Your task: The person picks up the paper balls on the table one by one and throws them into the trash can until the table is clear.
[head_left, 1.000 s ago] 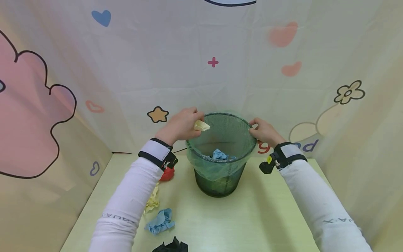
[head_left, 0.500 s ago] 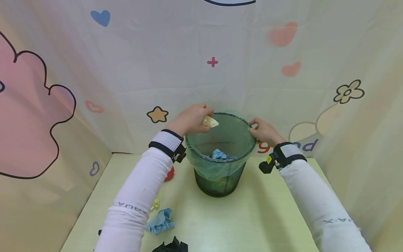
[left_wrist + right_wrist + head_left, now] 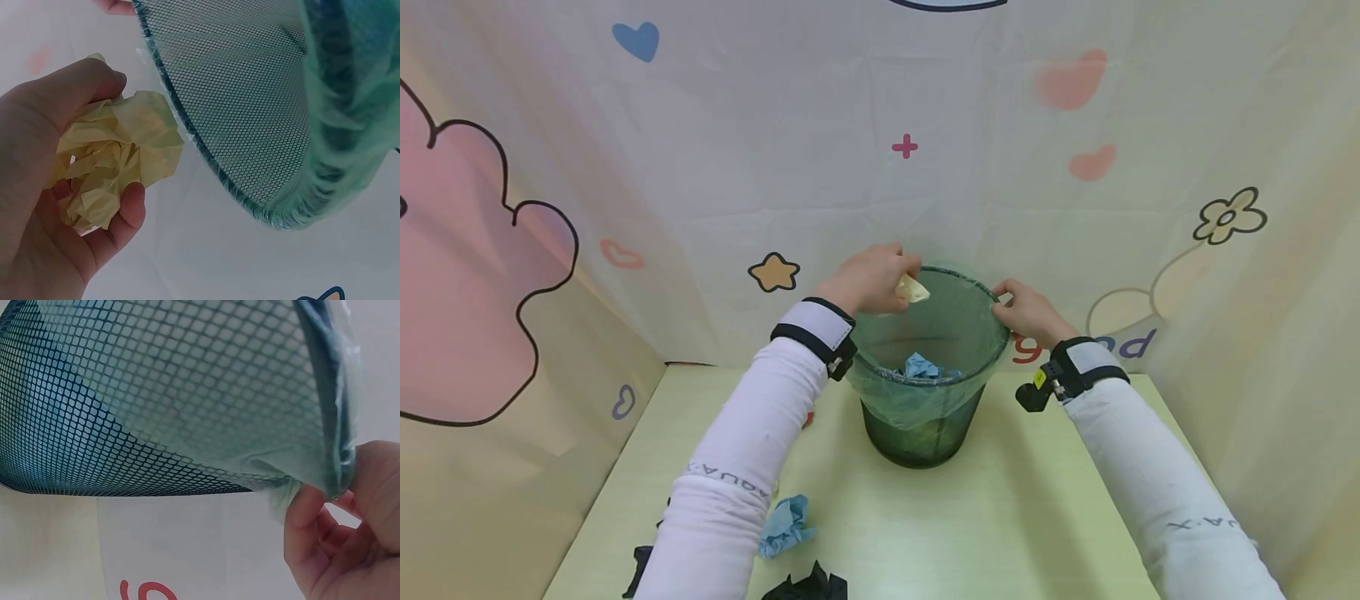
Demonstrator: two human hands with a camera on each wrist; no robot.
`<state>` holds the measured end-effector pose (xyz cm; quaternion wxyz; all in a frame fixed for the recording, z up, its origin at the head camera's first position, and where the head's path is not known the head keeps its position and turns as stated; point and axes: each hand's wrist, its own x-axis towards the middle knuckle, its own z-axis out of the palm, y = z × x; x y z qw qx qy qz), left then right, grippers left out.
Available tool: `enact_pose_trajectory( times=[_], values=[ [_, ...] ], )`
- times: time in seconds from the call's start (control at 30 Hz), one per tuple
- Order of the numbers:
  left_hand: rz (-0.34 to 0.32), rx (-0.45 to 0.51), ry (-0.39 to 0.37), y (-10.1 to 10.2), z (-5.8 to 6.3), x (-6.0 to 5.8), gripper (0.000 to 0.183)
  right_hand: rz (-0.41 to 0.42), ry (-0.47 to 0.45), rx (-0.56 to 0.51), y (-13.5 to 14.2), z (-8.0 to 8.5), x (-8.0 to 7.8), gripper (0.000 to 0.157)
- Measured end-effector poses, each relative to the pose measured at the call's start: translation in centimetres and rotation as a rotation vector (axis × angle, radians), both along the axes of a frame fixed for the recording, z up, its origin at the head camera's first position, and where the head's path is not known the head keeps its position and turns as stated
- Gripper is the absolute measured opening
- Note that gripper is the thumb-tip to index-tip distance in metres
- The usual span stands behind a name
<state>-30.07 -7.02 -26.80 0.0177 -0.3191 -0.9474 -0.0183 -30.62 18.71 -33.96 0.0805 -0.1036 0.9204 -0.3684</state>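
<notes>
My left hand (image 3: 875, 279) grips a crumpled ball of pale yellow paper (image 3: 119, 150), thumb on one side and curled fingers on the other. It hangs over the left part of the opening of a black mesh wastebasket (image 3: 925, 442). A thin green bin liner (image 3: 917, 404) lines the basket and folds down over its rim. Crumpled blue paper (image 3: 921, 367) lies inside. At the right of the rim, my right hand (image 3: 1033, 315) pinches the rim and liner between thumb and fingers (image 3: 303, 519).
On the table (image 3: 1015, 533), a crumpled blue paper (image 3: 787, 527) lies in front of the basket. Nearer stands crumpled black paper (image 3: 808, 583), with another black piece (image 3: 638, 571) beside the left sleeve. A bit of red (image 3: 808, 419) shows behind that sleeve. A printed curtain (image 3: 970, 192) hangs close behind.
My left hand has moved right, carrying the yellow paper from the basket's left edge further over the opening. The right hand has stayed at the rim.
</notes>
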Motion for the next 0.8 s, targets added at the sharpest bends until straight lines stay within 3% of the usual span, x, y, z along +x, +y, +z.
enact_pose_trajectory(
  times=[0.57, 0.8],
  values=[
    [0.005, -0.067, -0.065, 1.6, 0.6, 0.2, 0.033, -0.003, 0.013, -0.012, 0.0, -0.1, -0.2, 0.036],
    [0.029, -0.066, -0.083, 1.5, 0.2, 0.3, 0.038, -0.007, 0.017, -0.004, 0.1, -0.3, -0.2, 0.037]
  ],
)
